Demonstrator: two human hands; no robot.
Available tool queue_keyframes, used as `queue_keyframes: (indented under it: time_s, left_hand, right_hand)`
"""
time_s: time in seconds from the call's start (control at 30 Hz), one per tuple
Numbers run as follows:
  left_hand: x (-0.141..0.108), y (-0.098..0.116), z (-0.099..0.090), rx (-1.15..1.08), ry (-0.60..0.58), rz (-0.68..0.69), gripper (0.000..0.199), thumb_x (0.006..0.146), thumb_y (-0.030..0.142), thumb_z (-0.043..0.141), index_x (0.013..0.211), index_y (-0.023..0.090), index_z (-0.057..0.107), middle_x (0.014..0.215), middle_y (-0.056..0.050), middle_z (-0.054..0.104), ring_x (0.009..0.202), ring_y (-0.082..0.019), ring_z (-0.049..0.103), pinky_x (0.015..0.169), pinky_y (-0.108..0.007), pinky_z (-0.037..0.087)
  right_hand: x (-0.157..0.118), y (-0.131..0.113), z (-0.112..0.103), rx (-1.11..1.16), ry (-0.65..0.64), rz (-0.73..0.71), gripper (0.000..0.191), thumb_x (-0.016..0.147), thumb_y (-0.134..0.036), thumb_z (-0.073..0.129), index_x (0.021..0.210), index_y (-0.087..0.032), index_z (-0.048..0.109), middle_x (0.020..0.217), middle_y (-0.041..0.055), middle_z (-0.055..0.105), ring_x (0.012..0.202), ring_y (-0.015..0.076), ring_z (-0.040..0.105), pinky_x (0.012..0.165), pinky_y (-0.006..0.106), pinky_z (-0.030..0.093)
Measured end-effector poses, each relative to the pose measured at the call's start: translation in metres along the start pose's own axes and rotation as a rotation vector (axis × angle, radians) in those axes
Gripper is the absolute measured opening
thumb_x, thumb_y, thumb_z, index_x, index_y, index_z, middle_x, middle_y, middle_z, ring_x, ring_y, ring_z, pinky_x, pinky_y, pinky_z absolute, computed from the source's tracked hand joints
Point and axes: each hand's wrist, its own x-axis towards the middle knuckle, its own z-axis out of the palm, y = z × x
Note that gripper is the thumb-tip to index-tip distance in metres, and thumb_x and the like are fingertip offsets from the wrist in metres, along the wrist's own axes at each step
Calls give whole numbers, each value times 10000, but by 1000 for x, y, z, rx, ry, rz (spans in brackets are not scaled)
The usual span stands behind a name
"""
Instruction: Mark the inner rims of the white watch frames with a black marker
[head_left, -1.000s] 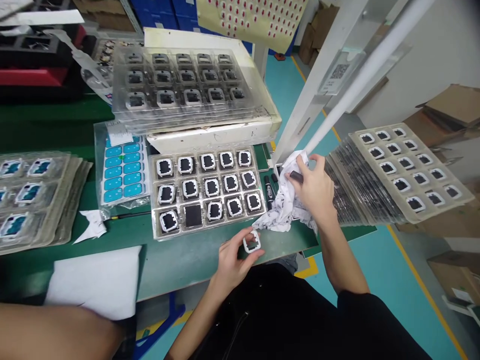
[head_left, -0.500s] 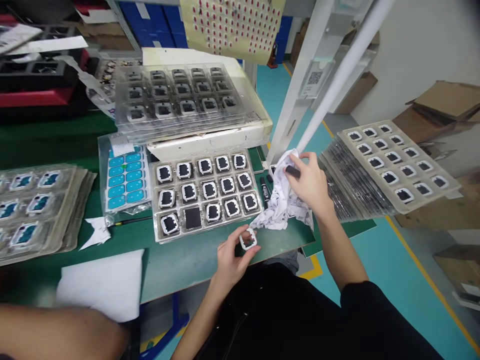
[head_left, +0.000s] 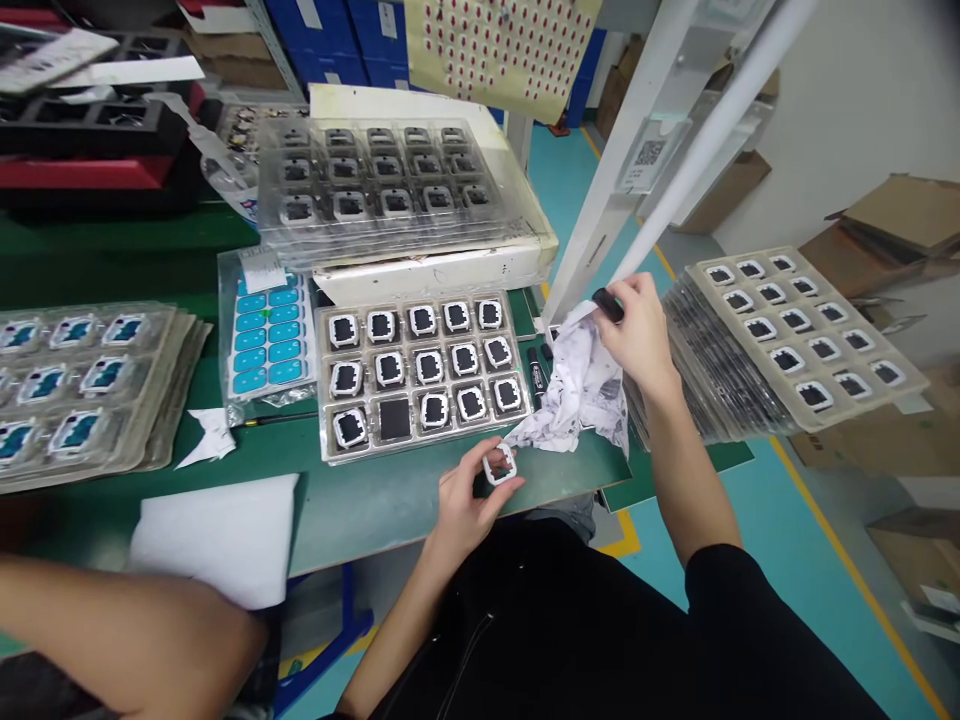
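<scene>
Near the table's front edge, my left hand [head_left: 469, 495] pinches a small white square frame [head_left: 512, 466] with rounded corners, upright between thumb and fingers. My right hand [head_left: 636, 325] is closed on a short black cylindrical piece [head_left: 608, 305], partly covered by the fingers. Just below that hand lies a crumpled white patterned cloth [head_left: 574, 385]. Beside the cloth is a black marker pen [head_left: 535, 378]. A clear tray [head_left: 328, 443] of similar white frames with dark inserts sits left of my hands; one pocket shows only a dark square pad [head_left: 394, 420].
Stacked trays [head_left: 916, 378] stand at right, next to a white post [head_left: 600, 215]. More trays [head_left: 262, 250] rest on a white foam block behind. Blue stickers [head_left: 268, 340], a white sheet [head_left: 217, 530] and further trays [head_left: 161, 400] are at left. Another person's arm [head_left: 142, 640] enters lower left.
My right hand has risen slightly with the black piece, up from the cloth. My left hand still holds the white frame in nearly the same place. The view has shifted somewhat left.
</scene>
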Motion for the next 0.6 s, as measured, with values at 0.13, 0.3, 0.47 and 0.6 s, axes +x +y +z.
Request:
queue_keyframes:
  time_s: [0.13, 0.3, 0.47, 0.6]
  left_hand:
    - [1, 0, 0, -6, -1, -7, 516, 1122, 403, 872, 1567, 247, 663, 1138, -66, 922, 1015, -253, 944, 897, -311, 766]
    - [2, 0, 0, -30, -23, -7, 534, 1105, 396, 896, 1563, 250, 664, 1143, -70, 924, 978, -238, 935, 881, -303, 755]
    - [5, 0, 2, -76, -32, -28, 534, 1105, 357, 894, 1576, 266, 661, 1166, -58, 926, 990, -227, 936, 926, -301, 758]
    - [8, 0, 3, -122, -48, -50, 537, 1097, 350, 901, 1571, 275, 660, 1196, -57, 929, 997, -224, 938, 950, -302, 763]
  right_hand:
    - [-30, 3, -11, 236, 209, -51, 164, 1076, -262, 608, 1233, -269, 655, 1167, 103, 809, 1069, 308, 803, 965, 479, 657]
    - [-65, 1, -33, 284, 219, -174, 233, 1027, -248, 724, 1256, -272, 688, 1052, 36, 801, 776, 210, 734, 744, 368, 635]
    - [-90, 2, -41, 38, 390, -443, 568, 1064, -76, 616, 1590, -278, 683, 1251, 116, 814, 1108, 289, 834, 851, 407, 708]
    - [-104, 1, -31, 52, 727, -553, 276, 1122, -173, 649, 1327, -302, 781, 1166, 82, 848, 973, 275, 853, 767, 415, 714]
